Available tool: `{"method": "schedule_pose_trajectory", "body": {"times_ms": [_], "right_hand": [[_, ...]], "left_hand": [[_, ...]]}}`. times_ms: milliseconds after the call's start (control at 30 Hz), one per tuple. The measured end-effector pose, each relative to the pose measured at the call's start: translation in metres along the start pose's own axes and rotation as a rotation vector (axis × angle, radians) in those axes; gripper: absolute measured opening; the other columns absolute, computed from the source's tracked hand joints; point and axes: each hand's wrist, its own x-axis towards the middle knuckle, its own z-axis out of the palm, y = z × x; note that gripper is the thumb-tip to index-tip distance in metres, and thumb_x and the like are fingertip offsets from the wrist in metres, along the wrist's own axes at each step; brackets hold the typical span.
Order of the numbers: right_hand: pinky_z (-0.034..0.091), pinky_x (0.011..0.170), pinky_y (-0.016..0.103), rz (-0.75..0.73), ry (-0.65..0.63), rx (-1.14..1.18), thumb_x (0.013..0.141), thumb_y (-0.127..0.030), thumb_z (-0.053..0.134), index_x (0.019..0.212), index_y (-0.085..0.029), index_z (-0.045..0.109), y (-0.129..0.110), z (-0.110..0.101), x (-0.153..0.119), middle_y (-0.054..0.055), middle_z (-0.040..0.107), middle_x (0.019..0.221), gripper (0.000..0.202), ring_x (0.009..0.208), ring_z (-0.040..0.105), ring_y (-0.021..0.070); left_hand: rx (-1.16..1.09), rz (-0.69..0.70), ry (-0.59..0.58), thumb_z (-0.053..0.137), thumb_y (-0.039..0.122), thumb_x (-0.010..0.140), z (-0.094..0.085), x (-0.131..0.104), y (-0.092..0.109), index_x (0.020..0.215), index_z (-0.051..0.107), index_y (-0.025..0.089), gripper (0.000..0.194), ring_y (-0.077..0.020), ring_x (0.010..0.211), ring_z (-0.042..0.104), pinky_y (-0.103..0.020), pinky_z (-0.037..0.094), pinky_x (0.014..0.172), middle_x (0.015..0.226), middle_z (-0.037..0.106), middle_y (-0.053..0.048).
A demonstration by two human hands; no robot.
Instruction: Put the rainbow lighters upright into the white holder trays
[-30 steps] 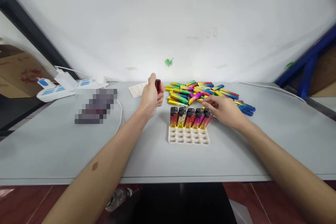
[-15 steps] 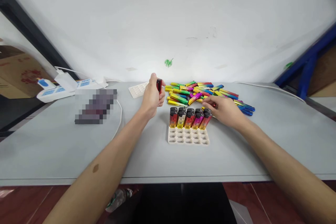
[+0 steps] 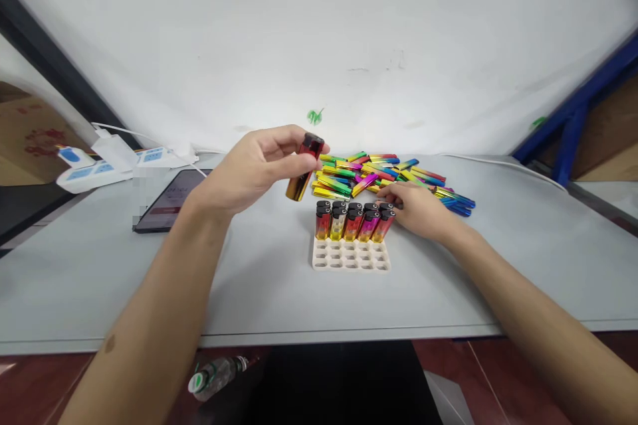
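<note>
My left hand (image 3: 272, 169) grips a red and gold lighter (image 3: 303, 169) between thumb and fingers, raised above the table and slightly tilted. In the middle stands a white tray (image 3: 351, 265) with holes; its back rows hold several upright lighters (image 3: 353, 222) with black tops, its front rows show bare holes. My right hand (image 3: 413, 206) rests just right of these lighters, at the near edge of a pile of shiny coloured lighter sleeves (image 3: 366, 179). Its fingers are bent together, and what they hold, if anything, is hidden.
On the left lie a phone (image 3: 174, 202) and a white power strip (image 3: 94, 172) with plugs and cables. A white wall (image 3: 319, 46) rises behind the grey table (image 3: 269, 292). A plastic bottle (image 3: 219, 375) is below the table's front edge.
My left hand has moved left and nearer and has turned, so the lighter in it shows at full length. The right hand has barely moved. The view has shifted slightly.
</note>
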Motion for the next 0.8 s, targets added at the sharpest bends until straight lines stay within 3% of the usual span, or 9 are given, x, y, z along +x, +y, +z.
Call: {"method": "schedule_pose_trajectory", "body": {"times_ms": [167,300,433,567,800], "right_hand": [[0.045,0.071,0.034,-0.004,0.003,0.0,0.088,-0.034,0.057,0.099,-0.022,0.07,-0.001,0.0,0.0,0.005,0.071,0.092,0.021,0.088,0.062,0.0231],[0.046,0.072,0.035,-0.01,0.013,0.003,0.09,-0.037,0.056,0.103,-0.021,0.07,0.002,0.001,0.0,0.006,0.071,0.095,0.025,0.088,0.062,0.0232],[0.047,0.073,0.035,-0.036,0.016,0.003,0.092,-0.039,0.054,0.106,-0.019,0.07,0.005,0.002,0.001,0.008,0.071,0.097,0.029,0.087,0.062,0.0233],[0.047,0.073,0.035,-0.035,0.012,-0.005,0.091,-0.037,0.055,0.107,-0.02,0.069,0.006,0.002,0.0,0.007,0.071,0.096,0.028,0.087,0.063,0.0232],[0.047,0.072,0.035,-0.035,0.016,0.015,0.092,-0.04,0.054,0.105,-0.022,0.07,0.005,0.001,0.0,0.007,0.071,0.095,0.027,0.087,0.062,0.0234]], "left_hand": [[0.069,0.001,-0.175,0.076,0.034,0.077,0.002,-0.012,0.016,0.096,0.065,0.024,0.024,-0.021,0.083,0.072,-0.035,0.057,0.073,0.083,0.071,-0.001],[0.312,0.013,-0.273,0.072,0.037,0.081,0.006,-0.015,0.019,0.095,0.066,0.025,0.019,-0.0177,0.083,0.069,-0.032,0.055,0.075,0.085,0.073,0.0],[0.494,0.048,-0.299,0.074,0.039,0.079,0.012,-0.014,0.017,0.087,0.07,0.025,0.017,-0.0156,0.084,0.064,-0.029,0.05,0.071,0.088,0.072,0.001],[0.534,0.11,-0.334,0.075,0.036,0.078,0.017,-0.014,0.014,0.085,0.07,0.024,0.014,-0.0142,0.082,0.061,-0.026,0.044,0.066,0.086,0.072,0.002],[0.63,0.103,-0.351,0.075,0.034,0.075,0.021,-0.014,0.007,0.082,0.068,0.026,0.013,-0.0143,0.072,0.058,-0.025,0.04,0.061,0.08,0.07,0.004]]}}
